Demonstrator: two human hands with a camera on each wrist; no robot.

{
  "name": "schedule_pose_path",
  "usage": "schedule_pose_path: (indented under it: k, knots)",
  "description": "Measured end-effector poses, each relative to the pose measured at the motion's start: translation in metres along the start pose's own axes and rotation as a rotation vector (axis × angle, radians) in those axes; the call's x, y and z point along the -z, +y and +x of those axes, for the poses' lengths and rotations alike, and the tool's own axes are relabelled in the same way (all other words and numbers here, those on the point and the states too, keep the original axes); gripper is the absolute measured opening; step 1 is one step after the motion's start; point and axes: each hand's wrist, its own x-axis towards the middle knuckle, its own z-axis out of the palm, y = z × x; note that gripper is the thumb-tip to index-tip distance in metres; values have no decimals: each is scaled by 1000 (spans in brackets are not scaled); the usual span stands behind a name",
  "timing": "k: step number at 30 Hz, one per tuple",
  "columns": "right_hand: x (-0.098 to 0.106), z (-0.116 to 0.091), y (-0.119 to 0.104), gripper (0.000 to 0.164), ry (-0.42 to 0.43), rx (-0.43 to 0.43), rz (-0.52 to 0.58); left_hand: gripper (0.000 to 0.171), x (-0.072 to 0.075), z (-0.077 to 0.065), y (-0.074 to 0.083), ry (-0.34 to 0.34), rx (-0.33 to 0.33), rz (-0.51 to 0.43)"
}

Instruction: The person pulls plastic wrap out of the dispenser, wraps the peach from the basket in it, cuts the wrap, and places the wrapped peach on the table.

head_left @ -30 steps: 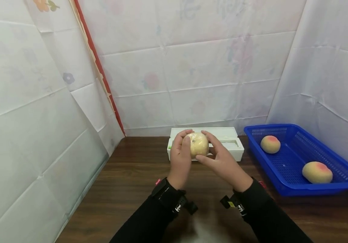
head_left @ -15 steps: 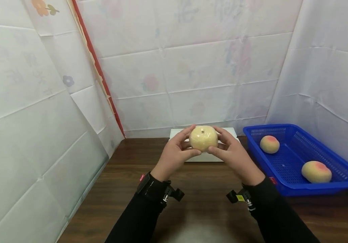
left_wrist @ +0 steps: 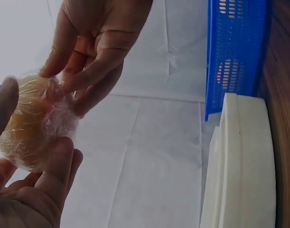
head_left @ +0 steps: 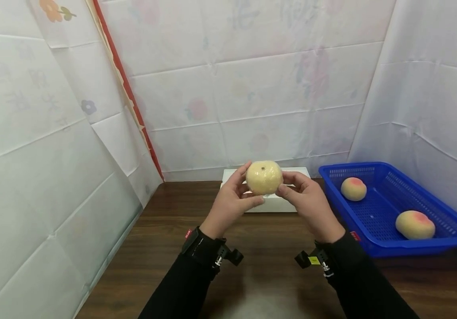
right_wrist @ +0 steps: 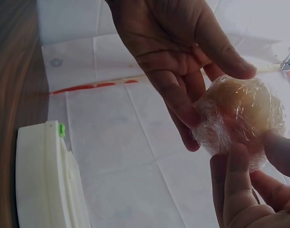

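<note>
A pale yellow peach (head_left: 264, 177) wrapped in crinkled clear cling film is held up above the dark wooden table (head_left: 164, 266) between both hands. In the head view a small dark spot shows on its upper side. My left hand (head_left: 229, 199) grips it from the left, fingers behind and thumb lower in front. From the right, my right hand (head_left: 311, 201) pinches its edge with thumb and fingers. Gathered film bunches on the underside of the wrapped peach (left_wrist: 28, 126) in the left wrist view. Pinkish flesh shows through the film on the peach (right_wrist: 244, 111) in the right wrist view.
Behind the hands stands a white lidded box (head_left: 278, 204), partly hidden, with a green tab (right_wrist: 62, 130) at one end. To the right a blue plastic basket (head_left: 376, 208) holds two peaches, one farther peach (head_left: 354, 189) and one nearer peach (head_left: 415, 224). White printed sheets (head_left: 252, 110) surround the table.
Both hands have lifted the wrapped peach slightly and turned it, and they now sit wider apart. Over the last half second it shifted a little up and left. The basket and box stayed put.
</note>
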Motion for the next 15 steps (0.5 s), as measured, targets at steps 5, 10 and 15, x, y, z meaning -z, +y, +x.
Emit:
schedule_pose_path:
  k: [5,10,15]
  knots:
    - [-2,1,0,58,-50,18,77,106,-5,1,-2,31,-66,142]
    - [-6,1,2,80,-87,131,-66,98,-7,0,-3,86,-161,189]
    - [-11,1,4,89,-56,236,-142,95,-8,-3,-3,104,-185,130]
